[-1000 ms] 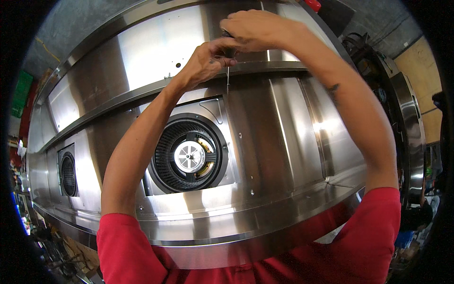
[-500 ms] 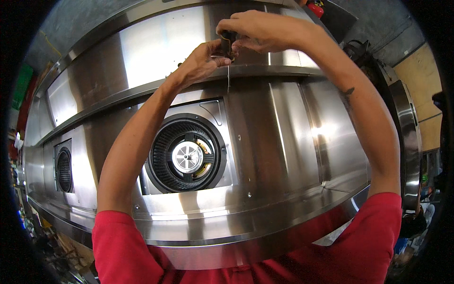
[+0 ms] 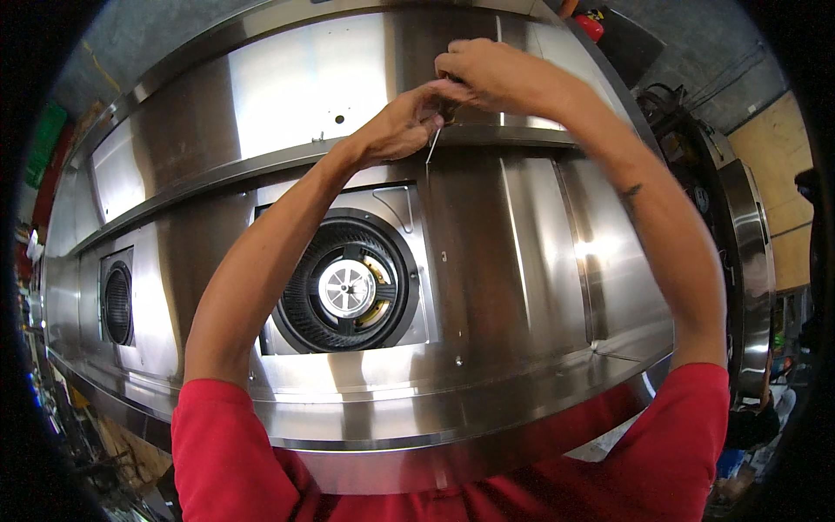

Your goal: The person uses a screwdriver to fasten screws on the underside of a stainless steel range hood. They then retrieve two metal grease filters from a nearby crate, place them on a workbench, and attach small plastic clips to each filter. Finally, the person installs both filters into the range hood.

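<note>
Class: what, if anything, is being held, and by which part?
A thin-shafted tool, by its dark handle end, in the left hand; whether the right hand grips it too cannot be told.

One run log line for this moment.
left hand: gripping thin-shafted tool | right hand: gripping its top | nearby: larger black fan, steel panel

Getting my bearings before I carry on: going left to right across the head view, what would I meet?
Green item → small fan → large fan → thin rod → right hand → red item → tan panel.
</note>
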`<state>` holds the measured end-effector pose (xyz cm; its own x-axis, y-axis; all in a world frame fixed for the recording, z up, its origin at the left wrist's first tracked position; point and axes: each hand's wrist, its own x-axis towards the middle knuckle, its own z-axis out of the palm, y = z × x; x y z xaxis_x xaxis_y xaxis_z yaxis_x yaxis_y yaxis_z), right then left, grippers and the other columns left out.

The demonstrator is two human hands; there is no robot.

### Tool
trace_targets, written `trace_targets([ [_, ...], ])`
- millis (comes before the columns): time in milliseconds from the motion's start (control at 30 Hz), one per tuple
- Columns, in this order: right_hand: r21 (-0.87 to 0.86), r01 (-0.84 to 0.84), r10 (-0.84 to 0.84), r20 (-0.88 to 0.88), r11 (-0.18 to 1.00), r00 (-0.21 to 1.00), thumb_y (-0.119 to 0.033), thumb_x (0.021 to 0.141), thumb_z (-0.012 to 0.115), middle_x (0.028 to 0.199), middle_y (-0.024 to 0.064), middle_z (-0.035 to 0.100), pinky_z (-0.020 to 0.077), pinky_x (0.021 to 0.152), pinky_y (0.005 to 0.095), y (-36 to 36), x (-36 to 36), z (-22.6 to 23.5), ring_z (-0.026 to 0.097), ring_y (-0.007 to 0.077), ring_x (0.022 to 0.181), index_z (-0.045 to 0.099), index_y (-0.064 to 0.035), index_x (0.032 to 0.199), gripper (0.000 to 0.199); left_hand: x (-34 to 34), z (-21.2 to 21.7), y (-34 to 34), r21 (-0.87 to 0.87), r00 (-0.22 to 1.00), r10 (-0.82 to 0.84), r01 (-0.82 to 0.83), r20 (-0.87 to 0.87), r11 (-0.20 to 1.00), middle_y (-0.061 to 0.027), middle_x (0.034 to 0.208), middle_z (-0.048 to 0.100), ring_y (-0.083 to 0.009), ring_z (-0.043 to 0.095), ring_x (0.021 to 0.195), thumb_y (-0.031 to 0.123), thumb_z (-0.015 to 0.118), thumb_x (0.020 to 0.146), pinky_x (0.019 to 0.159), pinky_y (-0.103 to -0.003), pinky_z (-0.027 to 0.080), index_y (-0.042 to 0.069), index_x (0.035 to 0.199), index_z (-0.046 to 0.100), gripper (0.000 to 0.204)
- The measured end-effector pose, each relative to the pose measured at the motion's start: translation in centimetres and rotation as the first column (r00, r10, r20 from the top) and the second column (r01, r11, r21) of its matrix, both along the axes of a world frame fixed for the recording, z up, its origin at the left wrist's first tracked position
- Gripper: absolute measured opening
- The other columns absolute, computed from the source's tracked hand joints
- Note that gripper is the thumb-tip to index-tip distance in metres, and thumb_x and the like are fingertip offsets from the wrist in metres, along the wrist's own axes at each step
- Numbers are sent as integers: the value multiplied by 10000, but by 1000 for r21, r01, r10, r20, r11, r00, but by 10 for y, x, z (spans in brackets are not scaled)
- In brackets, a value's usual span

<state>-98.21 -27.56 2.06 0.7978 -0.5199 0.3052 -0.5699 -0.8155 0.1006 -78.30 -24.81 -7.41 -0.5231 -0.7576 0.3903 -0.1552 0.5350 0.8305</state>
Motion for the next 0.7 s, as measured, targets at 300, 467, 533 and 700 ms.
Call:
trace_targets([
  [300,235,-19,43,-100,972,994,-402,1067,620,1040,232,716,571,840,491,16,5,17,711,416,982,678,-44,1211,390,19,-6,-13,24,970,127,-134,208,991,-216,1217,744,-340,678,1275,87,594,1042,1084,-445,517,-43,1313,635,303],
  [467,63,181,-173,-113,982,978,-428,1043,650,944,214,730,591,782,486,21,11,10,727,420,914,683,-41,1097,393,16,-2,-6,53,968,83,-98,239,994,-205,1393,650,-314,685,1165,78,649,1029,1044,-418,550,13,1430,555,417],
  [533,-74,356,-362,-114,932,925,-504,1049,612,901,215,739,600,777,494,31,26,7,735,427,896,695,-44,1026,467,12,-9,-4,73,995,64,-69,70,995,-195,1409,637,-300,690,1122,91,691,1014,1020,-405,560,29,1438,547,452],
  [700,67,46,-36,-144,997,989,-535,1054,586,910,225,744,594,812,517,13,5,20,735,430,927,700,-47,1022,502,10,-7,-7,104,991,50,-63,126,993,-132,1216,674,-273,678,1197,224,784,981,1045,-414,552,22,1339,582,458],
])
